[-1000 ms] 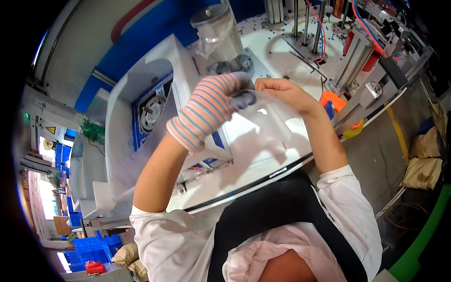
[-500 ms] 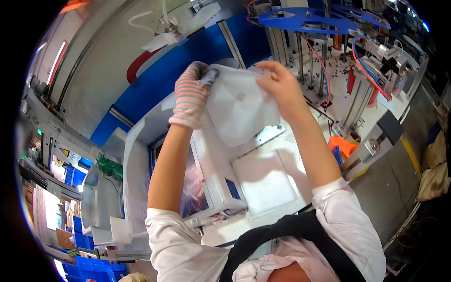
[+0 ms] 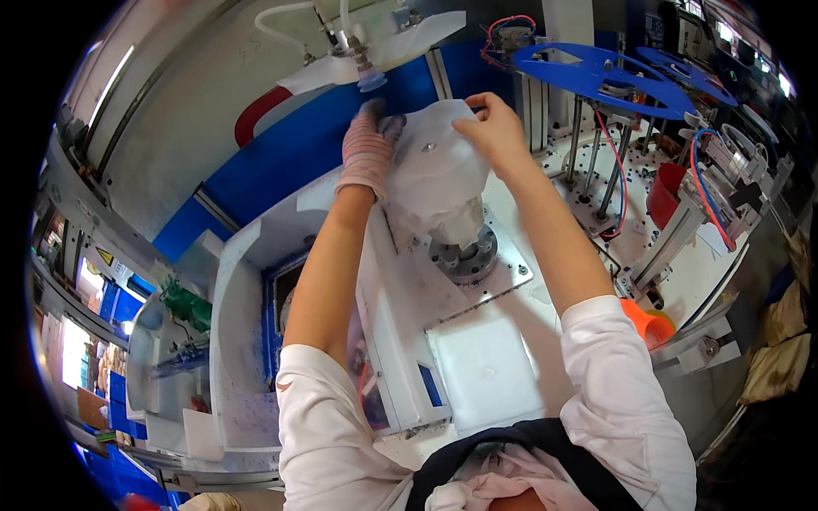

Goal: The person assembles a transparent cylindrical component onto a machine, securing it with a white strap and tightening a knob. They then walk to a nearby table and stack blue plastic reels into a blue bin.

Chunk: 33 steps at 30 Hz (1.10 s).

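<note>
A thin, translucent white sheet (image 3: pixel 426 175) with a small hole near its middle is held up between my two hands. My left hand (image 3: pixel 371 152), in a striped glove with dark fingertips, grips its left edge. The bare right hand (image 3: pixel 497 136) pinches the upper right corner between thumb and fingers. Under the sheet hang crumpled translucent folds, just above or over a round metal fixture (image 3: pixel 470 260) bolted to a plate. The sheet hides the fixture's top. Closer to me, a flat white square pad or stack of sheets (image 3: pixel 486 366) lies on the white table.
A white machine housing (image 3: pixel 247 341) stands left of the fixture. Suction cups (image 3: pixel 368 78) on a white bracket hang beyond my left hand. Blue slotted discs (image 3: pixel 605 77) on metal posts stand at the far right. An orange ring-shaped part (image 3: pixel 652 324) is beside my right forearm.
The sheet has tilted and shifted up in the picture, uncovering the round fixture and the folds beneath. Both hands keep hold of it. The whole view has shifted slightly.
</note>
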Available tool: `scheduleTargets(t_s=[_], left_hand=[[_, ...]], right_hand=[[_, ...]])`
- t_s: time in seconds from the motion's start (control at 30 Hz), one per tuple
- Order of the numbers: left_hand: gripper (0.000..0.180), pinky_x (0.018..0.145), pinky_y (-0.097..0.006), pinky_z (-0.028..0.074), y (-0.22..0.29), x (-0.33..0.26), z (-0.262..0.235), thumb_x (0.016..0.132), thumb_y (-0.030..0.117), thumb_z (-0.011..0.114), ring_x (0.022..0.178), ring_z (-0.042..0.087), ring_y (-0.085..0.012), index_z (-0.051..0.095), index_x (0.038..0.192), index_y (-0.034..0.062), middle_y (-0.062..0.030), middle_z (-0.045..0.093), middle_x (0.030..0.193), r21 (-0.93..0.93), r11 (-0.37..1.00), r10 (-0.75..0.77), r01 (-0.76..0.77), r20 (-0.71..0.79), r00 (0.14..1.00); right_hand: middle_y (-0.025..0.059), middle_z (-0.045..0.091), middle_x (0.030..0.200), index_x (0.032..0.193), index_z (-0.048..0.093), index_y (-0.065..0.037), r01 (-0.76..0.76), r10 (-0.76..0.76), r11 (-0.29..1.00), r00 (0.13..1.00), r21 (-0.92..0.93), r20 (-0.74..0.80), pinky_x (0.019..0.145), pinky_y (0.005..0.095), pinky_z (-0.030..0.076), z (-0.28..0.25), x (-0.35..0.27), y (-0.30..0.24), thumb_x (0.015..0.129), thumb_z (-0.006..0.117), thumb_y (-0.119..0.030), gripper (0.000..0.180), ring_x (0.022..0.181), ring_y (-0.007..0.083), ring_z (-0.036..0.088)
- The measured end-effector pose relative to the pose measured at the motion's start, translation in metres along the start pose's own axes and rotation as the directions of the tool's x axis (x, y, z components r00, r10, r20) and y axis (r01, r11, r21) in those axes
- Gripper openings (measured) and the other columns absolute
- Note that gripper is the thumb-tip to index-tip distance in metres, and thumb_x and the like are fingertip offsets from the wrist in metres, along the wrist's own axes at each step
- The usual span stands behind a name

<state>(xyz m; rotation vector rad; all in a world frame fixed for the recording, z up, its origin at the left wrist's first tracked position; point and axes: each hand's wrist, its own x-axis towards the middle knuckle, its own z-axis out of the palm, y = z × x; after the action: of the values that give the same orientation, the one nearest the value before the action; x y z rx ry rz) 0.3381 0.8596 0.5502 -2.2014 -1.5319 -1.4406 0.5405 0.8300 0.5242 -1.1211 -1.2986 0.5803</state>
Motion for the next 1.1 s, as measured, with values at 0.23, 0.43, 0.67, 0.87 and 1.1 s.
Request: scheduleTargets(t_s=[0.23, 0.43, 0.67, 0.87, 1.1], left_hand=[[0.035, 0.104, -0.038, 0.038, 0.017, -0.007, -0.013, 0.095, 0.016, 0.051, 0.122, 0.049, -0.0332, 0.056, 0.128, 0.0065, -0.0165, 0.055, 0.130, -0.161, 0.658, 0.747, -0.735, 0.260, 0.612], [0.041, 0.112, -0.039, 0.030, -0.003, -0.024, -0.025, 0.095, 0.016, 0.049, 0.135, 0.036, -0.0350, 0.052, 0.136, 0.0187, -0.0166, 0.037, 0.147, -0.050, 0.821, 0.537, -0.569, 0.403, 0.741], [0.047, 0.115, -0.044, 0.022, 0.027, -0.046, -0.036, 0.095, 0.038, 0.037, 0.140, 0.027, -0.0354, 0.052, 0.136, 0.0205, -0.0155, 0.033, 0.150, 0.082, 0.707, 0.625, -0.702, 0.391, 0.675], [0.046, 0.116, -0.048, 0.019, 0.064, -0.086, -0.087, 0.089, 0.045, 0.051, 0.136, 0.034, -0.0353, 0.058, 0.129, 0.0226, -0.0137, 0.042, 0.144, 0.101, 0.570, 0.707, -0.815, 0.444, 0.550], [0.048, 0.117, -0.049, 0.015, 0.082, -0.115, -0.126, 0.097, 0.051, 0.037, 0.137, 0.034, -0.0351, 0.057, 0.130, 0.0223, -0.0150, 0.042, 0.144, 0.079, 0.500, 0.723, -0.863, 0.511, 0.465]], right_hand=[[0.0095, 0.063, 0.090, 0.120, 0.055, 0.001, 0.031, -0.020, 0.998, 0.987, 0.063, -0.160, 0.068, 0.0315, 0.051, -0.026, 0.004, 0.020, 0.075, 0.077, -0.033, 0.061, 0.074, 0.0175, 0.061], [0.0110, 0.069, 0.100, 0.113, 0.060, 0.000, 0.020, -0.025, 1.000, 0.865, -0.015, -0.501, 0.076, 0.0322, 0.050, -0.084, -0.092, 0.077, 0.082, 0.071, -0.029, 0.043, 0.084, 0.0197, 0.064], [0.0148, 0.063, 0.111, 0.109, 0.063, -0.004, -0.427, 0.067, 0.417, 0.895, -0.802, -0.442, 0.086, 0.0406, 0.049, -0.130, -0.202, 0.147, 0.081, 0.068, -0.024, 0.035, 0.100, 0.0323, 0.061], [0.0214, 0.058, 0.111, 0.112, 0.058, -0.001, -0.451, 0.138, 0.313, 0.892, -0.836, -0.430, 0.081, 0.0467, 0.052, -0.131, -0.199, 0.188, 0.082, 0.058, -0.008, 0.031, 0.094, 0.0370, 0.063], [0.0239, 0.062, 0.103, 0.103, 0.061, 0.001, -0.483, 0.265, 0.388, 0.874, -0.785, -0.407, 0.079, 0.0476, 0.053, -0.138, -0.194, 0.178, 0.078, 0.057, -0.003, 0.025, 0.090, 0.0412, 0.064]])
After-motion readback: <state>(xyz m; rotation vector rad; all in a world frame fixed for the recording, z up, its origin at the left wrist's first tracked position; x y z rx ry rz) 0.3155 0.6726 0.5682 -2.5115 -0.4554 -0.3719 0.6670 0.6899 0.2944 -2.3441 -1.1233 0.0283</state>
